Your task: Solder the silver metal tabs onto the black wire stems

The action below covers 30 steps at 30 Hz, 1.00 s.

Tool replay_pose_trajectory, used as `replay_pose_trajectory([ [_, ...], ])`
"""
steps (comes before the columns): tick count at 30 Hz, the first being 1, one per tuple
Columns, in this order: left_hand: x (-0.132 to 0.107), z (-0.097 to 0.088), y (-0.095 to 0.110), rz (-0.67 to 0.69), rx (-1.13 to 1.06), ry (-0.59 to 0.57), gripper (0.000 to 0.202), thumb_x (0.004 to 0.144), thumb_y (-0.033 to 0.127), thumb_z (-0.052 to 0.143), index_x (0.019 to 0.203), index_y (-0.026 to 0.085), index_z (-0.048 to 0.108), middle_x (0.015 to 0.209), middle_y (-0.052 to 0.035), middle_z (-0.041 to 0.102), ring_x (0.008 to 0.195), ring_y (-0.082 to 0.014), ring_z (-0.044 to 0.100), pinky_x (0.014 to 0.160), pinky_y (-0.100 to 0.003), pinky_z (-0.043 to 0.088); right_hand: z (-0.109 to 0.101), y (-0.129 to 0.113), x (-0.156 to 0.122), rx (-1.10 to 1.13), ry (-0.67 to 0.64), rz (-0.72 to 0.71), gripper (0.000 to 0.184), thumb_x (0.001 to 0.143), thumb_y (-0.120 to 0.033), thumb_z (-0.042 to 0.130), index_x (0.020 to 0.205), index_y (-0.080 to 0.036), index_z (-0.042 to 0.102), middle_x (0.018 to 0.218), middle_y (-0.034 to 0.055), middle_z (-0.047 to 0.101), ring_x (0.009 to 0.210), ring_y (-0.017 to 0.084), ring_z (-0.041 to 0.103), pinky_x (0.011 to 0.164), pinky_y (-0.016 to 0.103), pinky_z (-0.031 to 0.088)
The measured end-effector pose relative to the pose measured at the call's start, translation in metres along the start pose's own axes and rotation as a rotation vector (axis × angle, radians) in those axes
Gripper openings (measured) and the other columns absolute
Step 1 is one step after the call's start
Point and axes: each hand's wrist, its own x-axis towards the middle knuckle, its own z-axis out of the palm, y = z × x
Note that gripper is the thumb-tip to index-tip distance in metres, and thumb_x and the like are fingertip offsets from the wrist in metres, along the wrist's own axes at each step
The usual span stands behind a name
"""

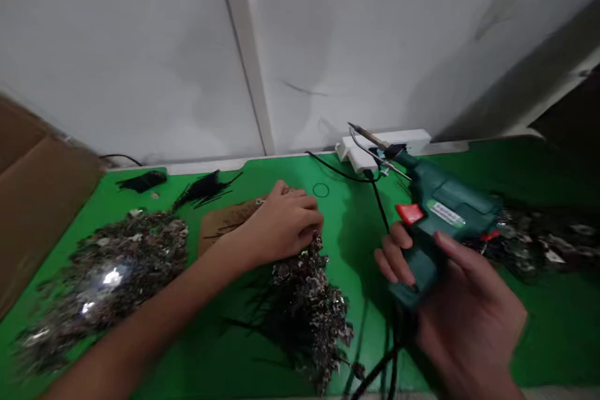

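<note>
My right hand [459, 319] grips a green soldering gun [435, 194] by its handle, with the thumb on one side and the fingers curled on the other. The gun has a red trigger, and its metal tip points up and to the left, above the table. My left hand [290, 222] is closed at the right end of a brown board [213, 222]; what its fingers hold is hidden. Black wires lie on the board. Just below that hand spreads a pile of small metal parts [319, 300] with dark wires.
More small metal parts are heaped at the left [135, 256] and at the right [539, 237]. Black wire bundles [206, 187] lie at the back left. A white power strip [394, 140] stands by the wall, and a cardboard box [42, 181] borders the green table [356, 219].
</note>
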Motion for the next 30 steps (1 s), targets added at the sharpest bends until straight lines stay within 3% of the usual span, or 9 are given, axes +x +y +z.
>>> replay_pose_trajectory([
  [8,-0.003,0.0,0.002,-0.005,0.021,0.055,0.014,0.091,0.018,0.058,0.096,0.023,0.069,0.105,-0.0029,0.068,0.095,-0.0216,0.056,0.081,-0.039,0.025,0.0,-0.002,-0.001,0.009,-0.027,0.005,0.019,0.085,-0.026,0.057,0.072,-0.018,0.069,0.073,0.0022,0.049,0.051,0.011,0.041,0.048,0.028,0.041],
  [15,-0.004,-0.001,0.0,-0.004,0.047,0.058,0.012,0.093,0.021,0.058,0.087,0.022,0.069,0.104,-0.0024,0.067,0.094,-0.0218,0.055,0.08,-0.04,0.026,-0.001,0.0,0.0,0.009,-0.033,0.002,0.019,0.085,-0.027,0.058,0.073,-0.019,0.069,0.074,0.0023,0.049,0.051,0.011,0.04,0.048,0.028,0.041],
  [24,-0.003,-0.002,0.002,-0.009,0.07,0.056,0.013,0.095,0.024,0.057,0.089,0.021,0.068,0.108,-0.0042,0.067,0.097,-0.0228,0.056,0.083,-0.041,0.029,-0.002,-0.001,0.0,0.031,-0.024,0.012,0.017,0.085,-0.026,0.058,0.075,-0.017,0.07,0.073,0.0023,0.05,0.051,0.011,0.041,0.047,0.028,0.041],
  [30,-0.027,-0.015,-0.01,-0.118,-0.009,0.174,0.015,0.094,0.021,0.052,0.106,0.019,0.061,0.109,-0.0061,0.067,0.103,-0.0246,0.059,0.086,-0.04,0.035,-0.003,-0.003,-0.001,0.032,-0.031,0.016,0.019,0.086,-0.026,0.056,0.074,-0.017,0.068,0.074,0.0027,0.05,0.052,0.011,0.041,0.047,0.028,0.042],
])
